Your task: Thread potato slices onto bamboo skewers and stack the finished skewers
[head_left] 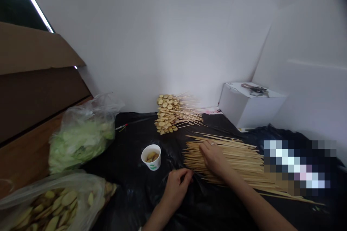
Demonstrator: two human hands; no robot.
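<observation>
Many thin wooden sticks [238,158] lie in a wide layer on the black plastic sheet. My right hand [213,157], with a ring on one finger, rests on their left part; its fingertips are bent down onto the sticks, and what they hold is too small to tell. Just left of the sticks is my left hand [179,184], its fingers curled and thumb close to them, with nothing clear between them. A white paper cup [153,167] with some slices inside stands to the left. Beyond it, skewered slices [166,113] are stacked by the wall.
At the lower left lies an open plastic bag of slices [62,205]. Behind it sits a clear bag of pale green leaves [81,144]. A white box [249,106] with a dark object on top stands at the back right. Black plastic [130,195] covers the surface.
</observation>
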